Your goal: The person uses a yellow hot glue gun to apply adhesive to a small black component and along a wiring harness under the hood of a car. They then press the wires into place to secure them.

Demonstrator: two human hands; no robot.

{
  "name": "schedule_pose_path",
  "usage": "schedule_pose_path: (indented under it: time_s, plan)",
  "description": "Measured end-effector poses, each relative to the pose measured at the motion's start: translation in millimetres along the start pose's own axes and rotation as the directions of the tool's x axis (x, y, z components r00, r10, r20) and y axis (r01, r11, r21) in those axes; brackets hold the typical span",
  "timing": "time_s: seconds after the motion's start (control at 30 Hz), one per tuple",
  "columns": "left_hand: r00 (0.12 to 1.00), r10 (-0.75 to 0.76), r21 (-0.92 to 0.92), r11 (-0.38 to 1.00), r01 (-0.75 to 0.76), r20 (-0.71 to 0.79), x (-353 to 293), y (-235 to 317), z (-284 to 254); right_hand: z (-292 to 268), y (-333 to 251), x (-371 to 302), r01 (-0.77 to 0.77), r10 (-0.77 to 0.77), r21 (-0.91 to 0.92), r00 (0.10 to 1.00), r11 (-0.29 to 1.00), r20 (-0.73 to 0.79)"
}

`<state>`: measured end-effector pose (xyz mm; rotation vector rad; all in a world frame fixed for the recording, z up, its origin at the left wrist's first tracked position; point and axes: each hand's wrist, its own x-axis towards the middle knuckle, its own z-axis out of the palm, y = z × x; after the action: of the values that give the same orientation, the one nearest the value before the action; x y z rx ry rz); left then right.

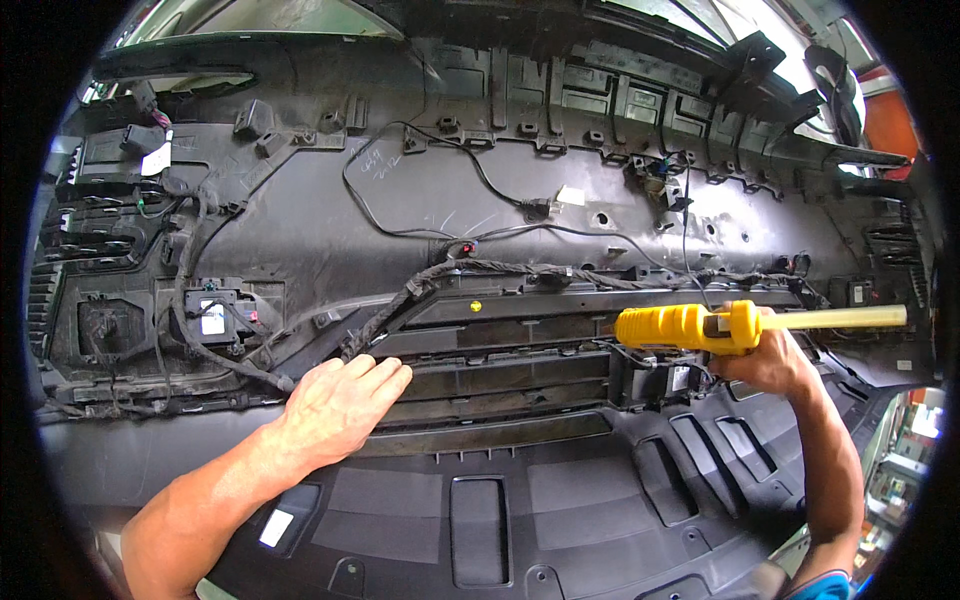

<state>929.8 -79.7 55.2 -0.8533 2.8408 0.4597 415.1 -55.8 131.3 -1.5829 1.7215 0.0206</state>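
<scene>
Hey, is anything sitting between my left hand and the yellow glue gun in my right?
Nothing visible blocks the way between your left hand and the yellow glue gun held in your right hand. Only black slats show across that gap; the wiring harness runs mostly above them in the picture.

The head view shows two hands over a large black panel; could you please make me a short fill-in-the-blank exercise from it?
1. The right hand holds a glue gun, whose body is ____ in colour.
2. The glue gun's tip points toward the picture's ____ side.
3. Opposite the tip, a pale glue stick juts from the gun's ____ end.
4. The left hand has its palm facing ____.

Missing words: yellow; left; rear; down.
</scene>
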Motion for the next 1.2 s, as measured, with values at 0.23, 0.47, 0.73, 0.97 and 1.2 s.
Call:
schedule_pose_path:
  time_s: [0.23, 0.47, 0.73, 0.97, 1.2]
  plan:
    - [0.999, 0.021, 0.032, 0.999, -0.019, -0.038, 0, 1, -2, -30, 5, 17, -0.062, 0.078, 0.473, 0.997, 0.879, -0.014]
    - [0.999, 0.025, 0.048, 0.999, -0.023, -0.045, 0, 1, -1, -45, -11, 55, 0.04, 0.013, 0.737, 0.998, 0.675, -0.066]
    - [0.996, 0.046, 0.057, 0.997, -0.042, -0.076, -2, -1, 2, -3, -25, 113, -0.112, 0.191, 0.684, 0.981, 0.721, -0.041]
    - [0.996, 0.049, 0.051, 0.998, -0.045, -0.076, 0, 1, 1, 23, -49, 162, -0.062, 0.149, 0.671, 0.986, 0.739, -0.073]
    - [0.998, 0.033, 0.034, 0.999, -0.032, -0.046, -1, -1, 2, 49, -78, 187, -0.033, 0.035, 0.701, 0.999, 0.713, 0.011]
